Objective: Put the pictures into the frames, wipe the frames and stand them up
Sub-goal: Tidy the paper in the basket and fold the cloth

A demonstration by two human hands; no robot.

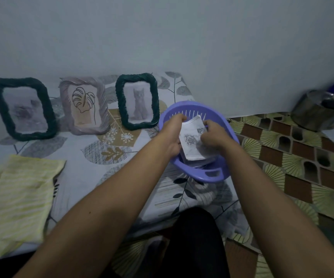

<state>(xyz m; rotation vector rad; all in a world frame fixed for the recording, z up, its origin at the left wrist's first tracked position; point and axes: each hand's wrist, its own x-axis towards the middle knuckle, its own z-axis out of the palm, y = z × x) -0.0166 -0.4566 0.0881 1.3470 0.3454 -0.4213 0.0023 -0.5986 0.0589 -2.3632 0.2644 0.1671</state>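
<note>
Three filled frames point(137, 101) stand at upper left, while centre right, in the basket point(212, 174), the left hand point(174, 133) and right hand point(214, 135) curl their fingers round a rose picture point(192, 141), which is probably next for framing and then wiping with the cloth point(20, 197).

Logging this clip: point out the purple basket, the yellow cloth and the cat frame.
purple basket point(194, 173): head view, near rim beside handle.
yellow cloth point(20, 197): head view, its middle.
cat frame point(120, 101): head view, left green border.
</note>
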